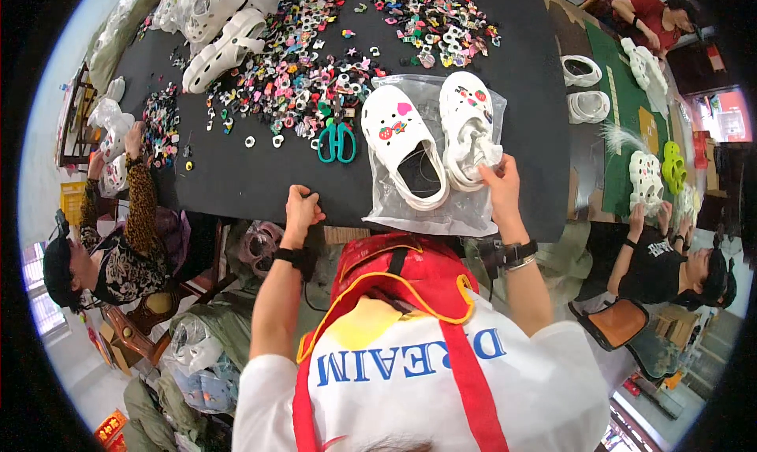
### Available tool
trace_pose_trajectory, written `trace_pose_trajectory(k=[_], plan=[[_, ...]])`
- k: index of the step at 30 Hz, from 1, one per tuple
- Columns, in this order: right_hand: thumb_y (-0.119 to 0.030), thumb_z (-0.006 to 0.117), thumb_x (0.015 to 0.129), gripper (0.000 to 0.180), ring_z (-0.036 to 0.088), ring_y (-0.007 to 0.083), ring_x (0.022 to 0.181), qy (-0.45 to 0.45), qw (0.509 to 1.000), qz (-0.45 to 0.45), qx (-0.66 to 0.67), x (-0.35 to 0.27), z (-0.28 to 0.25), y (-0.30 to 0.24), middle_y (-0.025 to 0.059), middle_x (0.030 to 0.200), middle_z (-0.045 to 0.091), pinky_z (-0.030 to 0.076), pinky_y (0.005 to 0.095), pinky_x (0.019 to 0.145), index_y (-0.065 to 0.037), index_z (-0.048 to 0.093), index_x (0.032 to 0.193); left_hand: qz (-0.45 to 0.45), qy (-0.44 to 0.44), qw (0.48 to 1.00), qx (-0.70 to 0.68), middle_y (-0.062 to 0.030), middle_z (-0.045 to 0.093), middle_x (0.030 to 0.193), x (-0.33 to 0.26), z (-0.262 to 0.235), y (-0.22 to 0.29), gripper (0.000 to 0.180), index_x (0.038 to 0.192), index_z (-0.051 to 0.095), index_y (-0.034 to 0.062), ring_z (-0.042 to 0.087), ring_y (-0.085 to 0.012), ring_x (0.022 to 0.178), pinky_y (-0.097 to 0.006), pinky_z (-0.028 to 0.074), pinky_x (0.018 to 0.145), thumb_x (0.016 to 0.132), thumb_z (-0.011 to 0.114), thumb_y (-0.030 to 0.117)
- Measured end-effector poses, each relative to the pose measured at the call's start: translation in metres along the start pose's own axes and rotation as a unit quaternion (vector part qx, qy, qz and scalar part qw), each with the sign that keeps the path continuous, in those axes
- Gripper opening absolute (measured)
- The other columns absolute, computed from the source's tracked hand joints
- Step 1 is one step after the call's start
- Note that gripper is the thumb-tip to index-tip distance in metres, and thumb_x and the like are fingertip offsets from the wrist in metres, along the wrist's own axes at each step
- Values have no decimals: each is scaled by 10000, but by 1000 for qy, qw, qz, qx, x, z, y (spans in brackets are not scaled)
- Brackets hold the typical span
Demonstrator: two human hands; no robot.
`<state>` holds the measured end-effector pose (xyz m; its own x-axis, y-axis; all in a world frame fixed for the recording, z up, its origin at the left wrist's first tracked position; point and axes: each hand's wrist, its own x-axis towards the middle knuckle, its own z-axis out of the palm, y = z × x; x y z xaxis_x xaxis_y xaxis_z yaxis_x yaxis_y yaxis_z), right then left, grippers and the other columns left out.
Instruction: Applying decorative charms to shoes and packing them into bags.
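Two white clogs with holes and small fruit and heart charms lie on a clear plastic bag (461,222) at the near edge of the black table. The left clog (374,113) has an open heel end, with a thin string loop showing. Crumpled whitish wrapping (471,146) fills the opening of the right clog (456,97). My right hand (505,185) pinches the wrapping at that clog's heel. Apart from the clogs, my left hand (303,212) is curled closed at the table edge, with nothing visible in it. Teal-handled scissors (337,143) lie beyond it.
Heaps of small colourful charms (315,81) cover the far middle of the black table (236,185). More white clogs (225,54) and plastic bags sit at the far left. One person (118,247) works at left, others at a green-topped table (619,156) on the right.
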<state>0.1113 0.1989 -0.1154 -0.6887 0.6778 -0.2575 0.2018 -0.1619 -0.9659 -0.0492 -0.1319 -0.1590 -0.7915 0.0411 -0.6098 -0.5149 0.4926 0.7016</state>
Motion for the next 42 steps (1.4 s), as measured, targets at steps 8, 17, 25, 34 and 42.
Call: trace_pose_trajectory(k=[8,17,25,34,42], plan=[[-100,581,784,271,474,123,722,159,975,-121,-95,-22,7,-15,49,896,508,408,255,665,-5,476,1014,273,-143,951,-7,-23,558,719,-2,19,102,212,924,566,29,538,-91,661,-219,408,560,845,523,221],[-235,571,795,300,542,175,709,-87,970,-47,-221,-68,93,-10,100,901,571,427,276,637,-29,571,1013,475,-43,789,387,-136,519,888,37,30,86,222,974,498,66,554,-303,720,-378,445,614,790,566,169],[-271,626,753,349,505,161,647,-112,948,-113,-276,-72,132,-11,95,1015,474,422,265,614,-37,568,1005,478,31,758,443,-156,526,873,63,36,57,448,1109,428,79,549,-352,793,-433,449,604,711,605,181],[-275,480,873,252,458,69,614,-175,980,89,-25,-84,95,-43,-19,655,500,382,208,570,-33,550,893,112,-225,961,112,-80,560,723,60,-8,66,578,1217,344,15,570,-142,691,-270,423,550,696,539,172],[-209,399,916,242,450,56,625,-46,996,71,-18,-83,56,-58,-7,682,504,379,194,581,-21,546,952,93,-425,887,-153,-12,476,699,-19,-29,111,461,1139,432,25,443,-91,490,-212,346,459,757,581,236]])
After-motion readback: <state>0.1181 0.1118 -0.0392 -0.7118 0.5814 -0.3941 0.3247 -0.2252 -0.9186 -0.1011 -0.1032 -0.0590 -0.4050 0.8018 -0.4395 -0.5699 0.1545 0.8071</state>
